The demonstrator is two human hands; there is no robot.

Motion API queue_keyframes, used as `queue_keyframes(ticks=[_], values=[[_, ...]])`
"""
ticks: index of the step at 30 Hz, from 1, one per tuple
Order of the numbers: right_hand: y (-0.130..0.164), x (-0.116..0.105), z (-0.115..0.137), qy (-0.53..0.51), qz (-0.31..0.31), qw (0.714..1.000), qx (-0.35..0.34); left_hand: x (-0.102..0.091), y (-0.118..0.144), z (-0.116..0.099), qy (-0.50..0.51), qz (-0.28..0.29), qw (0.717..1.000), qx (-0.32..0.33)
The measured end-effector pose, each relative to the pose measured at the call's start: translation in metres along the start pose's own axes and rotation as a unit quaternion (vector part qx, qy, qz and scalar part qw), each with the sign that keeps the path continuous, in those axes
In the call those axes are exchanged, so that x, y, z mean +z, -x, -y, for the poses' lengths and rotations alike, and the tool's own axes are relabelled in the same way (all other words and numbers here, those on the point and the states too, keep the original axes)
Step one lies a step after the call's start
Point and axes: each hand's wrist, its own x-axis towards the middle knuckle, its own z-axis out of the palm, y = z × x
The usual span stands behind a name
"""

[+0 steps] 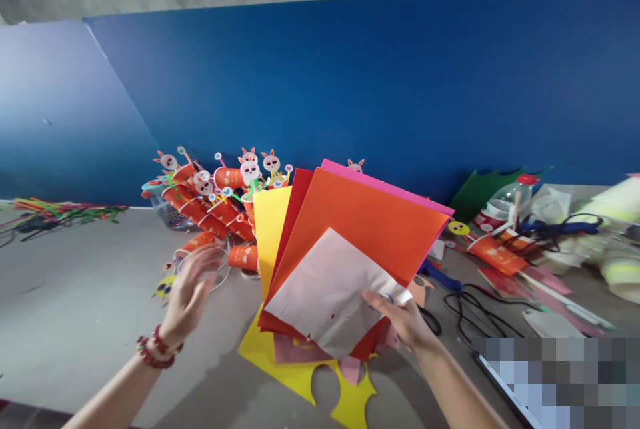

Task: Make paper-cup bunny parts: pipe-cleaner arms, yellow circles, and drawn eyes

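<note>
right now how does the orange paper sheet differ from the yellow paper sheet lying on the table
The orange paper sheet is held up in the fan of sheets in the right hand; the yellow paper sheet with cut-outs lies flat on the grey table. The orange one looks whole, while the yellow one has rounded pieces cut from its edge. Both are plain coloured craft paper.
</note>
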Motion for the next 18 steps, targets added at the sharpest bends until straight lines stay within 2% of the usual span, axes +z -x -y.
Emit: queue_keyframes(ticks=[1, 2, 3, 4, 5, 6, 8, 11, 13, 15, 18], values=[[0.001, 0.002, 0.000, -0.012, 0.003, 1.000, -0.006, 0.015, 0.001, -0.014, 0.124, 0.075, 0.988, -0.046], [0.002, 0.003, 0.001, -0.025, 0.008, 1.000, -0.011, 0.029, 0.002, -0.025, 0.230, 0.154, 0.958, -0.081], [0.003, 0.004, 0.001, -0.036, 0.013, 0.999, -0.016, 0.040, 0.003, -0.033, 0.308, 0.242, 0.914, -0.104], [0.003, 0.005, 0.001, -0.044, 0.017, 0.999, -0.019, 0.048, 0.004, -0.040, 0.365, 0.308, 0.871, -0.116], [0.004, 0.006, 0.001, -0.048, 0.018, 0.998, -0.020, 0.054, 0.006, -0.044, 0.409, 0.335, 0.839, -0.126], [0.004, 0.007, 0.002, -0.049, 0.016, 0.998, -0.021, 0.059, 0.007, -0.047, 0.444, 0.341, 0.817, -0.137], [0.003, 0.009, 0.005, -0.038, 0.009, 0.999, -0.032, 0.065, 0.008, -0.051, 0.480, 0.324, 0.794, -0.186], [0.001, 0.012, 0.013, 0.022, 0.014, 0.996, -0.084, 0.074, 0.008, -0.056, 0.458, 0.279, 0.787, -0.306], [-0.002, 0.013, 0.019, 0.080, 0.024, 0.990, -0.115, 0.082, 0.009, -0.059, 0.440, 0.236, 0.789, -0.358], [-0.005, 0.012, 0.022, 0.121, 0.010, 0.983, -0.137, 0.089, 0.011, -0.062, 0.441, 0.207, 0.792, -0.368], [-0.013, 0.005, 0.019, 0.134, -0.045, 0.977, -0.162, 0.096, 0.016, -0.064, 0.460, 0.195, 0.791, -0.352]])
